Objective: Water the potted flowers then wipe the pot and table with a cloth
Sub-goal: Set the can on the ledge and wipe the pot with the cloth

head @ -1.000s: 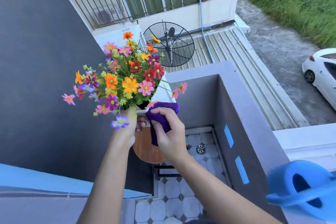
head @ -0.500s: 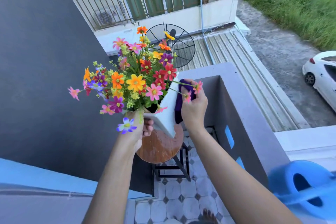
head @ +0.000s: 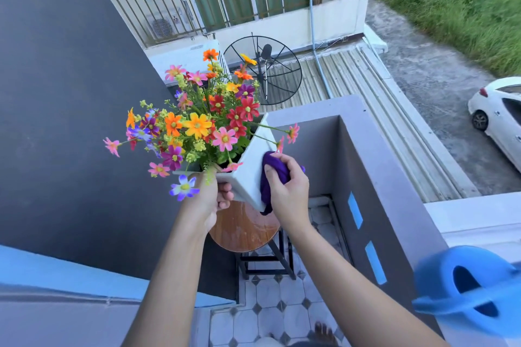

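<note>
Head view: watering can (head: 468,287), blue, blurred at lower right; flowers (head: 203,127) hide pot (head: 251,169) mouth. Pot held w/ left hand (head: 210,200) curled on its corner above round wood table (head: 244,229); right hand (head: 289,189) presses bunched purple cloth (head: 270,175) to pot side. Tiled balcony floor (head: 270,298), grey walls.

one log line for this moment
phase: wiping pot | left hand: holds white pot | right hand: purple cloth on pot side

We look down on a daylit balcony floor (head: 270,304) of white tiles with dark diamonds, a grey parapet (head: 375,166) to its right and a dark wall (head: 64,93) left of it.
</note>
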`<move>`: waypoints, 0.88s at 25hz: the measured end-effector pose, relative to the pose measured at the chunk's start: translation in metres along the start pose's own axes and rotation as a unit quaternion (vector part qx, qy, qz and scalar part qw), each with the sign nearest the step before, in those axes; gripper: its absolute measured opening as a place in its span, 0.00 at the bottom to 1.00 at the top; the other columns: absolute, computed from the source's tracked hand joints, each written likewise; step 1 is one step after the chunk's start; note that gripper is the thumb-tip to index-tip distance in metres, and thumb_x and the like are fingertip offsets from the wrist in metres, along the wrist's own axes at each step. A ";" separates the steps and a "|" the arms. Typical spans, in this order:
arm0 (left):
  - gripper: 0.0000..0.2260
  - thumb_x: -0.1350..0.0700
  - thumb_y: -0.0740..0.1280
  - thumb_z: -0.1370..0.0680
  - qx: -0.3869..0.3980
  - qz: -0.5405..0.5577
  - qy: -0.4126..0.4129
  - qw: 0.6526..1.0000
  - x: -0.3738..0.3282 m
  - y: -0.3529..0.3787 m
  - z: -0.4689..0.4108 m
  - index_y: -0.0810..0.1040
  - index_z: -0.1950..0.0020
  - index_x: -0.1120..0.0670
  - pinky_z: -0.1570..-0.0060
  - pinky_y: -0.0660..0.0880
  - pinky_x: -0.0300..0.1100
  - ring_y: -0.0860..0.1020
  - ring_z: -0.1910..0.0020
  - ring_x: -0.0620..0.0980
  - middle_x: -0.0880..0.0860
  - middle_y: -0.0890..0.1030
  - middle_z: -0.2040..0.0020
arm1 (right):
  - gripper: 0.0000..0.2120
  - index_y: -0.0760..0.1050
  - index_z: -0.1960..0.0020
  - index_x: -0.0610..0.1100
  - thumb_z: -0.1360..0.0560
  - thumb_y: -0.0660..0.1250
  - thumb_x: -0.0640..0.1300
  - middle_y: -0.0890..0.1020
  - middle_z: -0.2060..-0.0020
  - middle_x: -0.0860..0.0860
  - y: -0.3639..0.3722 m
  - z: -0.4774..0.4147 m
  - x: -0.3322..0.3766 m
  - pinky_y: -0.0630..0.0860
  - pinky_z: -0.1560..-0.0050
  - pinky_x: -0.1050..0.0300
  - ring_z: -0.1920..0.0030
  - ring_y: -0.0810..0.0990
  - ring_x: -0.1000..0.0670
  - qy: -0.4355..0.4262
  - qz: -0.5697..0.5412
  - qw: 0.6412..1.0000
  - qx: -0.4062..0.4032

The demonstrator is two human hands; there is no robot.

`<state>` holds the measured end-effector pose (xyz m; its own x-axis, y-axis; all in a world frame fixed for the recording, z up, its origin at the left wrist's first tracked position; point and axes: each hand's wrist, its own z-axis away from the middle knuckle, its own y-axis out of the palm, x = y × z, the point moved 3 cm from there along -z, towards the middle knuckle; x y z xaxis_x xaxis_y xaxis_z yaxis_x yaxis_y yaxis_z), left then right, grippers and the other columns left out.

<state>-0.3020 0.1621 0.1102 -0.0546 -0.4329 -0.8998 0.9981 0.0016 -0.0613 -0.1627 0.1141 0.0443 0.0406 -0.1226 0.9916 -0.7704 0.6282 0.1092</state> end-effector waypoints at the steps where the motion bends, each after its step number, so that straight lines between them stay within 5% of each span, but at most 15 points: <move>1: 0.14 0.57 0.53 0.17 0.000 -0.006 -0.002 1.000 0.001 -0.001 -0.001 0.73 0.59 0.57 0.81 0.59 0.33 0.69 0.84 0.44 0.49 0.71 0.80 | 0.09 0.81 0.43 0.45 0.22 0.69 0.35 0.84 0.47 0.53 0.001 0.004 0.005 0.76 0.43 0.62 0.46 0.81 0.58 -0.011 -0.014 1.000 0.008; 5: 0.14 0.55 0.53 0.16 0.016 -0.036 -0.011 0.999 0.006 -0.002 -0.004 0.71 0.58 0.57 0.81 0.59 0.33 0.70 0.83 0.43 0.49 0.71 0.78 | 0.09 0.81 0.44 0.44 0.22 0.69 0.33 0.85 0.48 0.53 0.008 0.023 0.029 0.77 0.41 0.60 0.45 0.82 0.52 -0.078 -0.060 0.995 0.032; 13: 0.12 0.64 0.55 0.21 0.061 -0.082 -0.010 0.995 0.004 -0.002 0.000 0.71 0.63 0.59 0.82 0.58 0.33 0.68 0.84 0.46 0.52 0.71 0.78 | 0.06 0.81 0.43 0.38 0.19 0.68 0.36 0.84 0.53 0.49 -0.015 -0.049 0.036 0.77 0.52 0.62 0.55 0.82 0.60 -0.024 -0.065 0.995 -0.072; 16: 0.12 0.65 0.57 0.23 0.066 -0.101 0.009 0.993 0.001 -0.005 0.002 0.71 0.66 0.59 0.81 0.58 0.33 0.67 0.83 0.47 0.54 0.71 0.76 | 0.06 0.82 0.45 0.38 0.21 0.69 0.36 0.85 0.57 0.48 -0.028 -0.089 0.033 0.77 0.53 0.60 0.58 0.81 0.56 0.017 -0.019 0.999 -0.022; 19: 0.14 0.65 0.56 0.21 0.075 -0.115 0.035 0.990 0.001 -0.010 0.003 0.69 0.67 0.58 0.77 0.57 0.36 0.65 0.84 0.46 0.52 0.70 0.78 | 0.06 0.82 0.51 0.38 0.20 0.69 0.40 0.85 0.67 0.48 -0.030 -0.108 0.028 0.77 0.59 0.60 0.66 0.82 0.51 0.169 -0.064 0.979 0.091; 22: 0.14 0.60 0.57 0.19 0.125 -0.111 0.077 0.983 0.001 -0.016 0.001 0.70 0.65 0.57 0.74 0.57 0.37 0.65 0.81 0.45 0.51 0.70 0.76 | 0.14 0.83 0.50 0.39 0.25 0.73 0.50 0.85 0.55 0.39 -0.030 -0.106 0.027 0.78 0.50 0.47 0.55 0.83 0.42 0.260 -0.084 0.939 0.207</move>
<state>-0.3175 0.1611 0.1108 -0.2570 -0.2555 -0.9320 0.9356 -0.3074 -0.1737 -0.0709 0.1732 0.0750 0.4068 0.2662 0.8739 -0.9020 0.2684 0.3382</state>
